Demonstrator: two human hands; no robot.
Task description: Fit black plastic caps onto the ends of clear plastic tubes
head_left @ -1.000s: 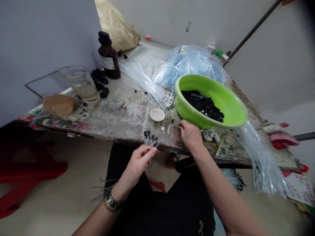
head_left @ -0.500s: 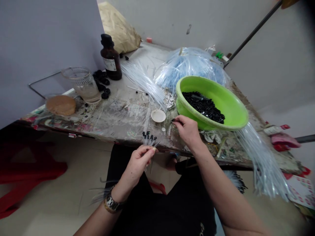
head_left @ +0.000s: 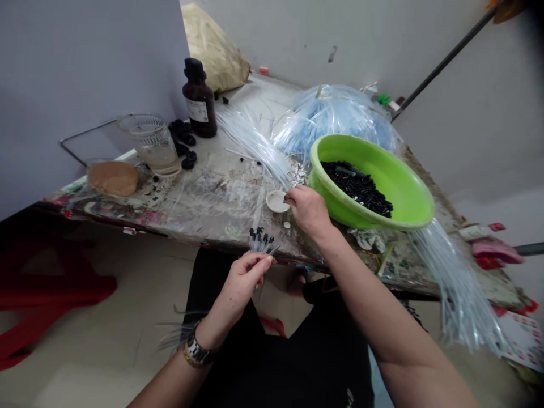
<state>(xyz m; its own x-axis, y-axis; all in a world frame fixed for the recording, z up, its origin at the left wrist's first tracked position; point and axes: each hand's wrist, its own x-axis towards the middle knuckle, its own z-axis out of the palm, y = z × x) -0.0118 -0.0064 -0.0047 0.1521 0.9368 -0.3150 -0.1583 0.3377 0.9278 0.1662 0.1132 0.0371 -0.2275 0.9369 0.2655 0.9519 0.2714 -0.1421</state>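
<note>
My left hand (head_left: 244, 277) is closed around a small bunch of thin clear tubes (head_left: 260, 245), held near the table's front edge. Black plastic fittings (head_left: 262, 236) cap their upper ends. My right hand (head_left: 309, 208) is pinched over the right rim of a small shallow white dish (head_left: 276, 202). A small black piece (head_left: 288, 199) shows at its fingertips, mostly hidden by the fingers. Just right of that hand stands a green basin (head_left: 419, 207) with many small black plastic pieces (head_left: 357, 190) inside.
Loose clear tubes (head_left: 255, 144) lie behind the dish, and a big tied bundle (head_left: 331, 116) sits behind the basin. More tubes (head_left: 461, 289) hang off the right edge. At left stand a brown bottle (head_left: 202, 105), a glass (head_left: 155, 147) and a brown round lump (head_left: 113, 177).
My right hand has moved left and away from me, from beside the dish to its rim, carrying the small black piece. The left hand keeps its hold on the tubes. The view has shifted slightly.
</note>
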